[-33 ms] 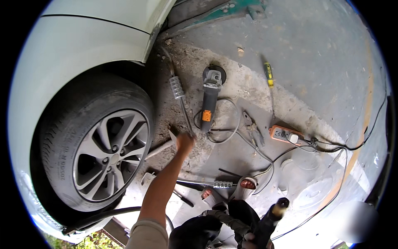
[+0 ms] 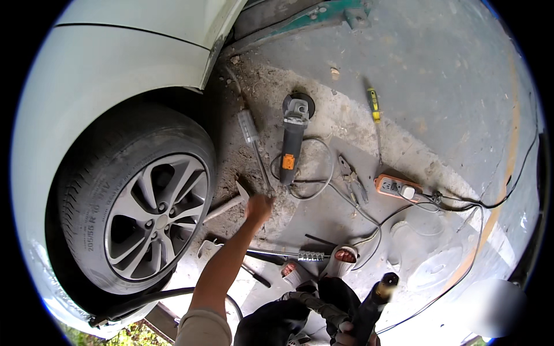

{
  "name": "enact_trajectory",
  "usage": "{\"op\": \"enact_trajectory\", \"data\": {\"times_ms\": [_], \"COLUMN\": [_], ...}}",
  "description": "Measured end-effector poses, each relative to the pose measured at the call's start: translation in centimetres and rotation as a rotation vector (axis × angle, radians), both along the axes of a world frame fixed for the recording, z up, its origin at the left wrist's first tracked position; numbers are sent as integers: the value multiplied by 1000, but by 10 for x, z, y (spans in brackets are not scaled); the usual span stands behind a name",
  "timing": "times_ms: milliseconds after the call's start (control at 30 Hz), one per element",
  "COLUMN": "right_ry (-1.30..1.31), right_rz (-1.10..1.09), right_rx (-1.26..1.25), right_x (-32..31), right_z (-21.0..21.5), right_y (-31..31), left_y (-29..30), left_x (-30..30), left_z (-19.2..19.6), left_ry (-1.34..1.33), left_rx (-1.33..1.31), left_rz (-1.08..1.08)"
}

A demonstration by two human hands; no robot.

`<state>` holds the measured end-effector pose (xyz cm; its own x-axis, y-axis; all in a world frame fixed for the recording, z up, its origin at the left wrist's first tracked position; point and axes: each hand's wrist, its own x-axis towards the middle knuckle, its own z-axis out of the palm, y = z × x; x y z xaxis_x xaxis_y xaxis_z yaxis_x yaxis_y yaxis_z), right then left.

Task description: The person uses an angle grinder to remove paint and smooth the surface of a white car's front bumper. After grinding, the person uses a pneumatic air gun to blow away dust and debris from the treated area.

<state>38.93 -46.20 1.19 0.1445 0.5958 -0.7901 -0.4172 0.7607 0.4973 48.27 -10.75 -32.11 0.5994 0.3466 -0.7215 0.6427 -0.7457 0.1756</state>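
Observation:
My left hand [image 2: 259,207] reaches out over the gritty floor beside the car wheel [image 2: 158,222]. Its fingers are closed at the near end of a slide hammer [image 2: 248,127], a thin metal rod with a grey sliding weight. The weight is blurred, and the rod's far end lies by the car's lower edge. Close by my left hand is a hammer [image 2: 224,209] with a pale wooden handle. At the lower edge, my right hand [image 2: 345,335] grips a dark cylindrical tool [image 2: 369,311] with a brass-coloured band near its tip; its kind is unclear.
An angle grinder [image 2: 293,138] lies beyond my left hand, its cord looping right. Pliers [image 2: 353,180], a yellow-handled screwdriver [image 2: 374,106] and an orange power strip [image 2: 398,188] lie to the right. Another slide hammer [image 2: 311,256] rests by my feet. The pale car body [image 2: 127,57] fills the left.
My left hand has shifted slightly nearer to me, and the slide hammer's weight has moved a little the same way. The right hand's tool has shifted slightly.

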Motion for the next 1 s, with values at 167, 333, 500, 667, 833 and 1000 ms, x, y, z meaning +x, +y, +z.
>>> {"op": "enact_trajectory", "data": {"times_ms": [167,333,500,667,833,1000], "right_ry": [-28,-45,-33,-95,-171,-240], "right_rz": [-5,81,101,-26,-130,55], "right_rx": [20,-38,-55,26,216,172], "right_x": [-2,5,-3,-24,-59,-84], "right_z": [-1,-2,2,7,-18,-30], "right_y": [9,9,8,6,15,25], "left_y": [28,42,79,20,-29,-76], "left_x": [64,138,120,37,-148,-228], "left_z": [25,-27,-43,62,133,303], "left_ry": [-319,-336,-297,-134,105,416], "left_rx": [147,278,12,-691,-748,-396], "left_rz": [310,409,363,645,715,502]}}
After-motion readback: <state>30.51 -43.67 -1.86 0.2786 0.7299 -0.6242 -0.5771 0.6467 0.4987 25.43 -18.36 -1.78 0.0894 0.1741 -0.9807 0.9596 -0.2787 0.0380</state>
